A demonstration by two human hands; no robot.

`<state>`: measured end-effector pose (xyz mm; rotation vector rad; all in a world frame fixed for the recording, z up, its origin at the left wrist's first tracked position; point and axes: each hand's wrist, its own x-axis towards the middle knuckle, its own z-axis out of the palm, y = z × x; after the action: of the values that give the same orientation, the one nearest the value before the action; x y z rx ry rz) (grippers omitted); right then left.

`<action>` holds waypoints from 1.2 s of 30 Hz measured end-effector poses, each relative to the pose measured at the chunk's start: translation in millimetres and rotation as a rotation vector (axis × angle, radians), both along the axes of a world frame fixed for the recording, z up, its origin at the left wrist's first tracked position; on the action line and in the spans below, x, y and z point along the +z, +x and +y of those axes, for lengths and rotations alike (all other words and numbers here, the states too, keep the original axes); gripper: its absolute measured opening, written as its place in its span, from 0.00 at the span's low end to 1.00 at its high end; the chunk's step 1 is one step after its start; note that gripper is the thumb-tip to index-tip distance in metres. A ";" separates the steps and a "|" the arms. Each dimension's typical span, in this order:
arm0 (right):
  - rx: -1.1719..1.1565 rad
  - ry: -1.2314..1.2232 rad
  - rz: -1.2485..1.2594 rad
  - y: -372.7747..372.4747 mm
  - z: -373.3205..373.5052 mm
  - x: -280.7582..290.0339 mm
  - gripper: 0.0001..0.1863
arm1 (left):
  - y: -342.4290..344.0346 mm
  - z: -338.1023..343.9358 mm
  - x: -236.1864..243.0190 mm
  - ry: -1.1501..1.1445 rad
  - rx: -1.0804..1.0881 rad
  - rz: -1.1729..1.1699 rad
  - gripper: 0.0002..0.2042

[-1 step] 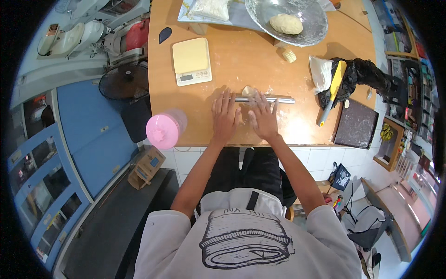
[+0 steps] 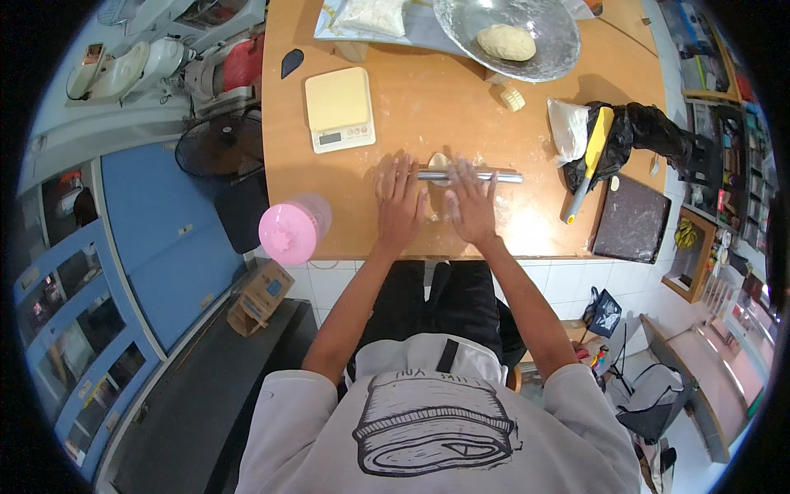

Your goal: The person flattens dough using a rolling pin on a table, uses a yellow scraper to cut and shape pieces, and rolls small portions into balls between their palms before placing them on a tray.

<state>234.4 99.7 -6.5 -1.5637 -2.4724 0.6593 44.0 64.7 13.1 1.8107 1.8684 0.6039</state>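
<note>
We look down on a wooden table (image 2: 444, 103) dusted here and there with white powder, with blue cabinets (image 2: 169, 222) and a fan (image 2: 220, 148) off to the left. Near the table's front edge, our left hand (image 2: 399, 206) lies palm down, its fingers straight and slightly apart, the tips reaching the left end of a metal rod (image 2: 507, 177). Our right hand (image 2: 472, 207) is flat too, fingers stretched over the rod and a little blurred; neither hand curls into a grip. Whether the palms bear down on it, we cannot tell. The rod lies across one small flat piece of dough (image 2: 440, 161), which shows between our hands.

Counting the rest, we have one metal bowl (image 2: 559, 49) with one large lump of dough (image 2: 505, 42) inside, one ridged pale piece (image 2: 512, 100) below the bowl, one kitchen scale (image 2: 338, 99), one pink-lidded container (image 2: 285, 234), one yellow-bladed tool (image 2: 599, 138) resting on a black plastic bag (image 2: 638, 132), one white packet (image 2: 566, 128) and one dark tray (image 2: 632, 218).

Against the earlier frame, our right hand sits slightly farther right, so more of the flat dough shows; our left hand, the bowl and the scale keep their places.
</note>
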 end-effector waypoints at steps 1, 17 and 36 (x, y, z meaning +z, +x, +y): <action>-0.001 0.000 0.004 2.7 9.5 -2.0 0.32 | -0.8 6.6 -0.8 0.068 -0.006 0.091 0.28; -0.085 0.102 -0.216 29.0 22.2 -4.7 0.32 | 3.8 7.8 -31.4 0.049 -0.067 0.293 0.33; -0.176 0.209 -0.275 14.2 75.4 -18.4 0.31 | 5.5 67.6 -16.3 0.121 0.023 0.243 0.31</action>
<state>248.6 175.1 -24.9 -1.8631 -2.4469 0.1613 49.5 132.2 -3.2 2.0208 2.0511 0.5352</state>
